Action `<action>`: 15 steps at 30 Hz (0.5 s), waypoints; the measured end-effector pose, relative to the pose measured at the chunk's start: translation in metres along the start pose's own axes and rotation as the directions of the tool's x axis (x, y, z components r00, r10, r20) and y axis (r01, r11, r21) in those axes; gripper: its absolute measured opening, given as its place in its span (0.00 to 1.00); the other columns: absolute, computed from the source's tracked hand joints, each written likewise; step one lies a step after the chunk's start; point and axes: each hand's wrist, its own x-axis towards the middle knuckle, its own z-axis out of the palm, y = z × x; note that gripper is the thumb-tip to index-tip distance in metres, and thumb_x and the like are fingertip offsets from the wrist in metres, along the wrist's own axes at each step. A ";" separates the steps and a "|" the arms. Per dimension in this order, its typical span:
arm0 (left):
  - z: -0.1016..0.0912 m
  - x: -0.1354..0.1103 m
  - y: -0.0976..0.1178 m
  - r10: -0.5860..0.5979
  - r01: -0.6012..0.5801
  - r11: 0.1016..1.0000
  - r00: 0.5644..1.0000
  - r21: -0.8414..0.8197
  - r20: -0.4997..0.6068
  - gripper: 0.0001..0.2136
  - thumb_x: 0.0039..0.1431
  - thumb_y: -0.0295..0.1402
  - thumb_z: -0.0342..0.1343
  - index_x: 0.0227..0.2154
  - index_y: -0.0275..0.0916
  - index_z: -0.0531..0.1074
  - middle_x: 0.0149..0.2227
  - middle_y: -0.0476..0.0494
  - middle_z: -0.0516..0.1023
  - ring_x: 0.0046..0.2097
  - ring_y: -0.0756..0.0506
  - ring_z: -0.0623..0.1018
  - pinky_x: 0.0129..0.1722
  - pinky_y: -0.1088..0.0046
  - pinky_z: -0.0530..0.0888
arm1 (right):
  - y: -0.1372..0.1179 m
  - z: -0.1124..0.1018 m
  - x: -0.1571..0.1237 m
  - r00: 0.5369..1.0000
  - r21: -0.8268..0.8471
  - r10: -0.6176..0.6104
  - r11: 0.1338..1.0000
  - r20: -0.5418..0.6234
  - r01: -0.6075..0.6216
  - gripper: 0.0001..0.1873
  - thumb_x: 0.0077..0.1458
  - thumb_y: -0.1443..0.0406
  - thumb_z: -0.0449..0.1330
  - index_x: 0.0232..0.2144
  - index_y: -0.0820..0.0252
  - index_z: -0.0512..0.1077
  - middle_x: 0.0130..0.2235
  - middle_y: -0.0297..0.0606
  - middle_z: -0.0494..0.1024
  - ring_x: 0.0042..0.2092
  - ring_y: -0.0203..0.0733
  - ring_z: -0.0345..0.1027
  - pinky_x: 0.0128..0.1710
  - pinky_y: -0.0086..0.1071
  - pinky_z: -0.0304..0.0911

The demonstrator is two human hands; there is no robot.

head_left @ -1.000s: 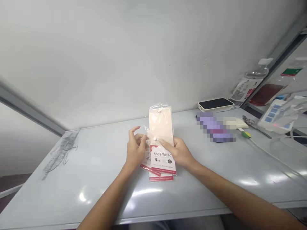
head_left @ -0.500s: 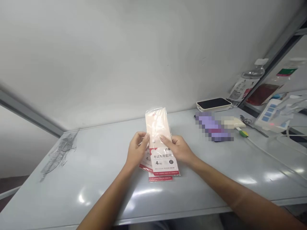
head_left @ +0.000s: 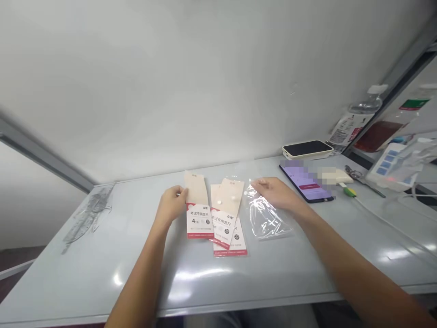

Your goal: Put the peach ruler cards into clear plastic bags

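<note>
head view: left hand [head_left: 170, 205] pinches a card packet [head_left: 197, 205]; open right hand [head_left: 277, 191] rests on a clear plastic bag [head_left: 266, 215] at 3 o'clock from two stacked packets [head_left: 228, 228].

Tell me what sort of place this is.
Probably an office desk or small packing station. A pale grey table holds cream-and-red printed card sets beside a clear plastic bag, with a black smartphone and metal scissors nearby.
</note>
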 end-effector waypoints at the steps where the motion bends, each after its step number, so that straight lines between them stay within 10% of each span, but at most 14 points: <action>1: -0.002 0.003 -0.004 -0.062 0.064 0.977 0.998 0.205 -0.017 0.14 0.54 0.42 0.39 0.21 0.40 0.61 0.27 0.47 0.73 0.28 0.47 0.71 0.26 0.73 0.65 | 0.005 -0.002 0.003 0.998 -0.172 0.066 0.983 0.023 -0.061 0.17 0.55 0.56 0.46 0.35 0.59 0.69 0.27 0.35 0.76 0.29 0.37 0.69 0.27 0.27 0.59; 7: 0.003 0.011 -0.021 -0.196 0.179 0.890 0.981 0.420 -0.001 0.08 0.48 0.37 0.46 0.19 0.39 0.63 0.25 0.40 0.73 0.27 0.42 0.72 0.24 0.69 0.62 | 0.017 0.002 0.010 0.975 -0.465 0.164 0.859 -0.147 -0.215 0.17 0.51 0.58 0.51 0.39 0.66 0.65 0.36 0.50 0.73 0.39 0.55 0.67 0.30 0.36 0.56; 15: 0.008 0.002 -0.012 -0.096 0.122 0.877 0.992 0.465 -0.078 0.12 0.53 0.42 0.41 0.29 0.40 0.64 0.31 0.38 0.74 0.31 0.40 0.72 0.27 0.68 0.63 | 0.011 0.007 0.001 0.977 -0.686 0.008 0.711 -0.214 -0.156 0.22 0.52 0.54 0.51 0.40 0.68 0.64 0.39 0.52 0.70 0.41 0.53 0.65 0.30 0.36 0.57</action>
